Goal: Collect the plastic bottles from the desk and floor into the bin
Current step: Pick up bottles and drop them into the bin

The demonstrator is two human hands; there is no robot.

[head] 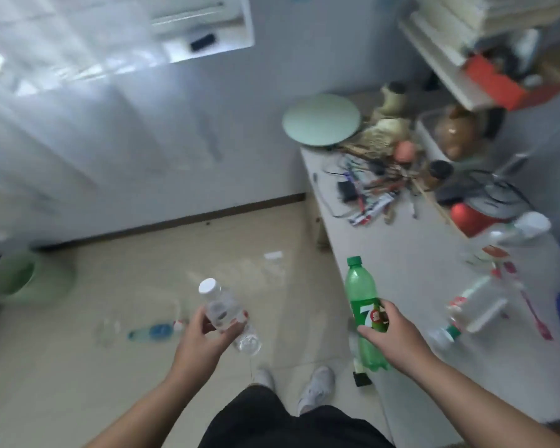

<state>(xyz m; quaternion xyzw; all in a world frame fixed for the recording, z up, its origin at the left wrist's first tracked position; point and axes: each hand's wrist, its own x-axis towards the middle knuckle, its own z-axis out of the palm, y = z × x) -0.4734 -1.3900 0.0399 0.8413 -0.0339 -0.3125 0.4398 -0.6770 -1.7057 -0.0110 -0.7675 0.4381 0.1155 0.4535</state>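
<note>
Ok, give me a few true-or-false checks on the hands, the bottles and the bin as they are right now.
1. The left hand grips a clear bottle with a white cap. True.
2. The right hand is empty. False: it grips a green bottle.
3. The green bin is on the desk. False: it is on the floor, at the left.
4. A blue-labelled bottle lies on the floor. True.

head view | worn, wide-angle | faces forward-down | floor (78, 367) left, desk (417, 253) right
</note>
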